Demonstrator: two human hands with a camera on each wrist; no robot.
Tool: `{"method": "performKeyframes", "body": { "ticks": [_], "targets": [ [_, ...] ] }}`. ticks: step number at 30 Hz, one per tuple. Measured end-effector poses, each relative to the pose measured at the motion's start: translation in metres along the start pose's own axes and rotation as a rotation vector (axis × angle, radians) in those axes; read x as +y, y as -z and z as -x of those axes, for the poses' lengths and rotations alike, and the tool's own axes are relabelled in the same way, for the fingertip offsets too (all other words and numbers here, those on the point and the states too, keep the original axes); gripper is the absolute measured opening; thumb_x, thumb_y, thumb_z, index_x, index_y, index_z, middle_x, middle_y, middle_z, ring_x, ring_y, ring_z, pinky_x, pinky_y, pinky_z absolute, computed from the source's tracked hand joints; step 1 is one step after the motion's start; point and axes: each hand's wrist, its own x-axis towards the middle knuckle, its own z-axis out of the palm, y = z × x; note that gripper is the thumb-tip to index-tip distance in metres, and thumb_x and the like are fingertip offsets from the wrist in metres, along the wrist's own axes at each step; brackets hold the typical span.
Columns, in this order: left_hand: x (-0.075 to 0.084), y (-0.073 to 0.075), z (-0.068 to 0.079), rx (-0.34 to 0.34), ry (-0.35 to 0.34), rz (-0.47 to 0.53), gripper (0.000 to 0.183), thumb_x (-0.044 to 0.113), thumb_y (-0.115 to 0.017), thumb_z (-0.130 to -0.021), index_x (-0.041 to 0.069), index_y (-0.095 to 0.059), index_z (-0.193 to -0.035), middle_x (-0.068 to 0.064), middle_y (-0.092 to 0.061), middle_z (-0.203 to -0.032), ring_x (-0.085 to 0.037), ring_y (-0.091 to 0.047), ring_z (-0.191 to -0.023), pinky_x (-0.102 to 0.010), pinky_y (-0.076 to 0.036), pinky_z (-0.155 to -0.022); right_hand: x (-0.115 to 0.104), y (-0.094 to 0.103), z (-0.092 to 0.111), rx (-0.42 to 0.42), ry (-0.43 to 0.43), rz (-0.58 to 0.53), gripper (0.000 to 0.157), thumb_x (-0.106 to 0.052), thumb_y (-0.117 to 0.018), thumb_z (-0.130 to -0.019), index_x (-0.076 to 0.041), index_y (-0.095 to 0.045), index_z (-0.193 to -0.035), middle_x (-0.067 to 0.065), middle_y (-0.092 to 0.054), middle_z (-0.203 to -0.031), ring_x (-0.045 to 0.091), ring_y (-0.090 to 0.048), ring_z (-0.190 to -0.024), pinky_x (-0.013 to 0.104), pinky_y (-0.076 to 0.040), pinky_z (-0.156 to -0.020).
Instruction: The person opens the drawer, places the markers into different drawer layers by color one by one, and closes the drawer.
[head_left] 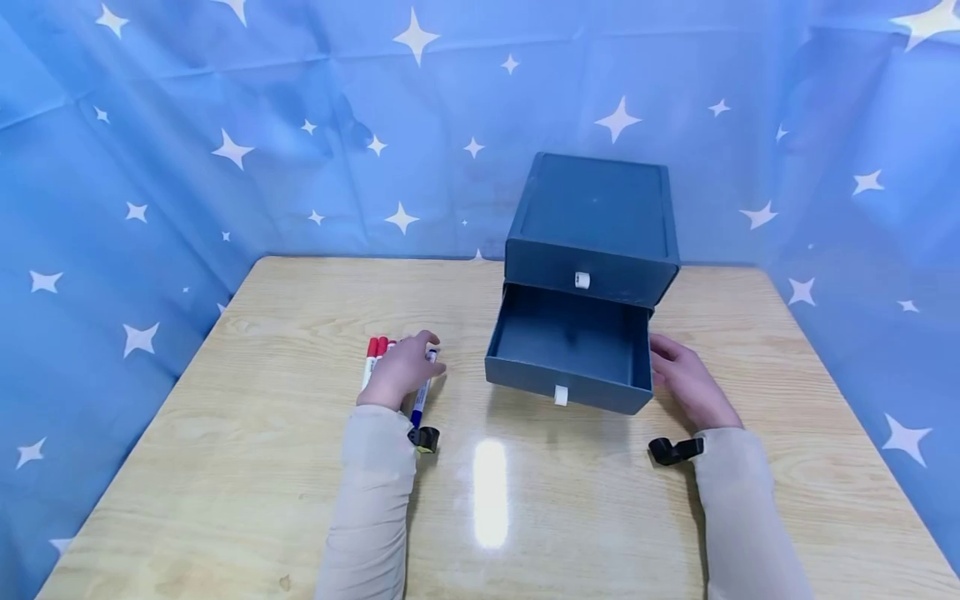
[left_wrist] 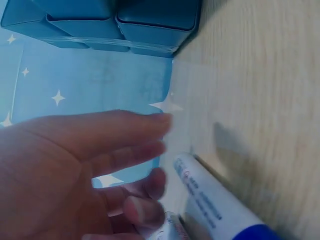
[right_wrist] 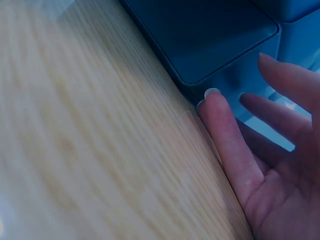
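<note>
My left hand point(head_left: 397, 372) hovers over a group of markers, its fingers loosely bent and holding nothing. A white marker with a blue cap point(head_left: 422, 402) lies by its thumb side; in the left wrist view that marker point(left_wrist: 212, 202) is apart from the fingertips. Red-capped markers point(head_left: 372, 350) show at the hand's other side, partly covered by it. A dark blue two-tier drawer box point(head_left: 596, 204) stands at the back, its lower drawer point(head_left: 525, 377) pulled out with a bare floor. Beside that drawer's right side is my right hand point(head_left: 693, 383), fingers extended; whether they touch it I cannot tell.
The wooden table point(head_left: 247, 433) runs back to a blue curtain point(head_left: 315, 108) with white stars. White tabs serve as pulls on the upper drawer point(head_left: 543, 262) and lower drawer. Black straps point(head_left: 675, 451) sit at both wrists.
</note>
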Motion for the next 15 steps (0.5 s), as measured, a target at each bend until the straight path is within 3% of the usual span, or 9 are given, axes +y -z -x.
{"method": "performKeyframes", "body": {
  "ticks": [9,15],
  "targets": [
    [-0.0041,-0.0039,0.0001,-0.048,0.035,-0.025,0.053,0.025,-0.064,-0.080,0.015,-0.044,-0.128,-0.009,-0.055,-0.116,-0.024,-0.052,-0.090,-0.039,-0.043,-0.073,0.0006,-0.0048,-0.0001,-0.002,0.025,0.007,0.063,-0.051,-0.047,-0.086,-0.015,-0.035,-0.137,0.007,-0.039,-0.135,0.018,-0.041,-0.117,0.026,-0.036,-0.092],
    [0.0007,-0.0085,-0.0032,-0.050,0.032,-0.044,0.048,0.023,-0.063,-0.081,0.016,-0.046,-0.125,-0.007,-0.057,-0.110,-0.022,-0.054,-0.083,-0.034,-0.043,-0.065,0.0000,0.0017,0.0019,0.013,0.011,0.035,0.065,-0.053,-0.046,-0.085,-0.017,-0.035,-0.137,0.007,-0.038,-0.136,0.020,-0.040,-0.118,0.039,-0.031,-0.097]
  ]
}}
